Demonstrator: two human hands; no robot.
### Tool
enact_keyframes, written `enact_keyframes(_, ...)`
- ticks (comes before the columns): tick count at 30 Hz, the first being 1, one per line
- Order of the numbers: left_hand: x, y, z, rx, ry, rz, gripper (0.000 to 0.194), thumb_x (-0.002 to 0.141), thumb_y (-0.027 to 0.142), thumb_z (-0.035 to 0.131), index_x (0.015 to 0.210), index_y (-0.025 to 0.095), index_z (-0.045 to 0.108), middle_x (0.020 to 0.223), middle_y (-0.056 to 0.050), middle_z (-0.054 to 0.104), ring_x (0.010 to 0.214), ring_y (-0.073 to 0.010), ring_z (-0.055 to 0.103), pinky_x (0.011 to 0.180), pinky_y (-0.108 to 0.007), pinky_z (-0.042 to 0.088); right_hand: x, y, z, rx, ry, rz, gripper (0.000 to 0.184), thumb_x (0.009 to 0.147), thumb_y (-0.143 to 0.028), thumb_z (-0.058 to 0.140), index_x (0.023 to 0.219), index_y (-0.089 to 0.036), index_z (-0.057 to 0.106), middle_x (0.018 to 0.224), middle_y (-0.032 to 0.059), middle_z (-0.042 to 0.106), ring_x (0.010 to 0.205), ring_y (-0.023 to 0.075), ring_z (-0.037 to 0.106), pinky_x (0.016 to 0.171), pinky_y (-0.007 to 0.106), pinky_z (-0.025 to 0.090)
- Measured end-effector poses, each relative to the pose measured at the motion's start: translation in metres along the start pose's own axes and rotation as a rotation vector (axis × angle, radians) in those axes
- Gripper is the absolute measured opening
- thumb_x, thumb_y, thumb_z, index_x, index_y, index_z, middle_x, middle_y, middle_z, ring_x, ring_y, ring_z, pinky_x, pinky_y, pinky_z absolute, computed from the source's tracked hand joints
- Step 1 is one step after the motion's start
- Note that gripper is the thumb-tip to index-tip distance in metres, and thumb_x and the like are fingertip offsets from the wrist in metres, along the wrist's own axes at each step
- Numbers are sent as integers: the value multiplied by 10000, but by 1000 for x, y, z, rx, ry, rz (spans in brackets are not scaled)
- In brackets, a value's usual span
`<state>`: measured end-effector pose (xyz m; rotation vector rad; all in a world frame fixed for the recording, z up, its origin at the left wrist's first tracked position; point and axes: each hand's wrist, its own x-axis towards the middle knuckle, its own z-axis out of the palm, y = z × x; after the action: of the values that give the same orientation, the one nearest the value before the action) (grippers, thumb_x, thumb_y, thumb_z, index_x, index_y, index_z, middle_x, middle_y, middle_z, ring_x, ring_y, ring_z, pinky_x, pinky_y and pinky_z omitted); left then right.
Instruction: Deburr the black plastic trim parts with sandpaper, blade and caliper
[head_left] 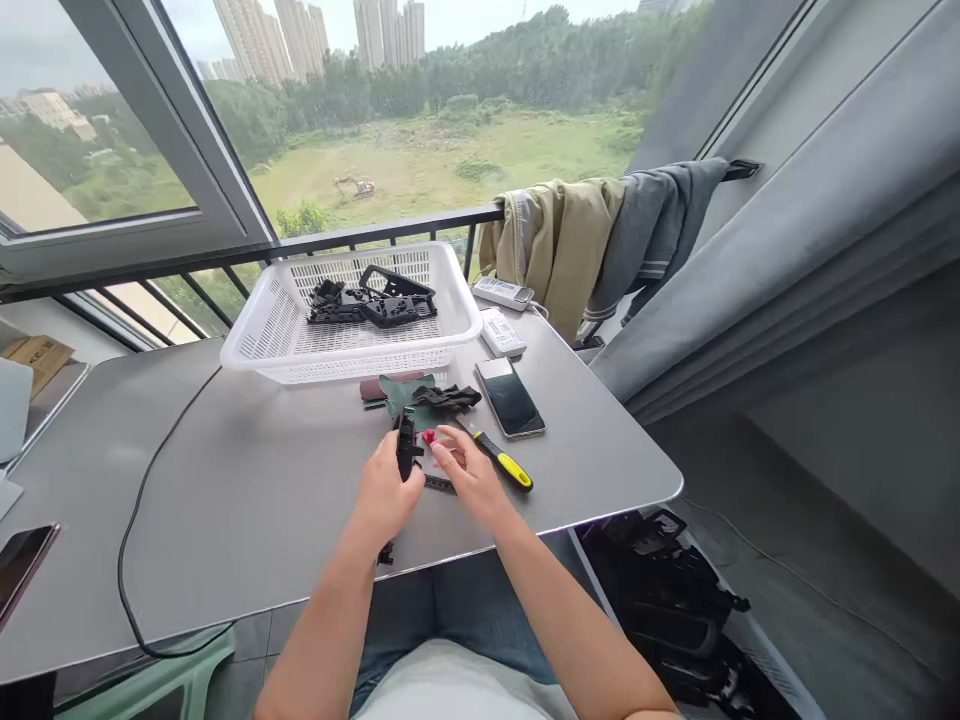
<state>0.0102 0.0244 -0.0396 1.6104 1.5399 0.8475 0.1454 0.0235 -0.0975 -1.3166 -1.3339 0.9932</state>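
Observation:
My left hand [386, 490] is closed around a black plastic part [406, 445], held upright above the table's front half. Just right of it, my right hand [472, 475] has its fingers curled together, with a small red piece [429, 437] at the fingertips. The red piece's shape is too small to make out. Below the hands lies a black strip-like piece [439, 483], partly covered. Close to my right hand rests a yellow-and-black handled tool [514, 470], its front end partly hidden by the fingers. Another black bit [385, 553] shows under my left wrist.
A white basket [352, 360] holding black plastic parts stands at the back. Dark green and black cloth [450, 397] lies before it. A phone [512, 398] and white boxes [502, 332] are at right, a black cable [142, 490] at left. Black parts [667, 600] fill a bin below.

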Motion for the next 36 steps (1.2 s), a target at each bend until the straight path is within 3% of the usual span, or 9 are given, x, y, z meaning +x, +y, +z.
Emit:
enact_keyframes(6, -25, 49, 60, -30, -373, 333, 424, 756, 113, 514, 1159, 225, 582, 1082, -89, 643, 995, -267, 596, 850, -365, 452, -52, -5, -59, 177, 162, -41, 424, 898, -570, 466, 1190, -272, 538, 1043, 50, 713, 958, 215, 689, 809, 331, 573)
enact_keyframes(9, -34, 73, 115, -109, -684, 500, 451, 805, 152, 496, 1247, 227, 541, 1201, -97, 641, 1070, -270, 605, 920, -382, 456, -89, 10, -122, 156, 378, 3, 462, 866, -586, 512, 1189, -256, 509, 1072, 76, 700, 992, 236, 677, 848, 365, 558)
enact_keyframes(12, -49, 92, 188, -97, -908, 607, 420, 852, 224, 481, 1271, 212, 516, 1150, -102, 680, 1017, -268, 645, 874, -377, 494, -137, 30, -186, -82, 765, 161, 602, 751, -665, 594, 1152, -219, 549, 1073, 104, 698, 979, 263, 676, 859, 393, 543)
enact_keyframes(17, -90, 120, 302, 146, -1090, 724, 495, 872, 257, 461, 1352, 141, 428, 1242, -155, 639, 1109, -278, 620, 924, -379, 489, -205, 60, -265, -247, 1074, 438, 769, 703, -680, 614, 1261, -164, 499, 1161, 174, 654, 1079, 341, 621, 931, 487, 475)
enact_keyframes(21, -106, 132, 350, 267, -1081, 726, 611, 839, 234, 508, 1405, 80, 336, 1463, -246, 408, 1339, -361, 405, 1062, -503, 368, -229, 88, -308, -322, 1169, 664, 608, 809, -540, 613, 1279, -169, 511, 1226, 174, 620, 1162, 345, 565, 978, 501, 436)
enact_keyframes(24, -99, 129, 357, 363, -1030, 680, 626, 804, 194, 532, 1391, 81, 345, 1502, -274, 314, 1381, -412, 311, 1061, -583, 331, -235, 108, -324, -326, 1161, 792, 395, 902, -373, 598, 1239, -170, 555, 1265, 124, 584, 1121, 269, 583, 953, 490, 471)
enact_keyframes(28, -79, 122, 340, 400, -993, 689, 583, 789, 225, 569, 1348, 161, 415, 1488, -206, 372, 1384, -381, 308, 1072, -576, 329, -234, 116, -323, -321, 1122, 820, 313, 931, -317, 579, 1207, -171, 576, 1234, 90, 593, 1048, 224, 611, 882, 444, 524)
enact_keyframes(32, -57, 125, 304, 364, -872, 714, 579, 822, 274, 555, 1365, 146, 401, 1529, -197, 309, 1431, -366, 218, 1125, -549, 266, -211, 99, -311, -316, 1078, 686, 304, 886, -309, 615, 1138, -139, 617, 1193, 119, 634, 998, 234, 649, 910, 450, 504)
enact_keyframes(36, -28, 126, 248, 219, -637, 770, 553, 839, 297, 549, 1359, 174, 407, 1505, -184, 350, 1440, -334, 212, 1151, -529, 228, -153, 65, -285, -285, 969, 419, 381, 828, -387, 555, 1088, -124, 645, 1158, 180, 668, 931, 274, 688, 884, 448, 510)
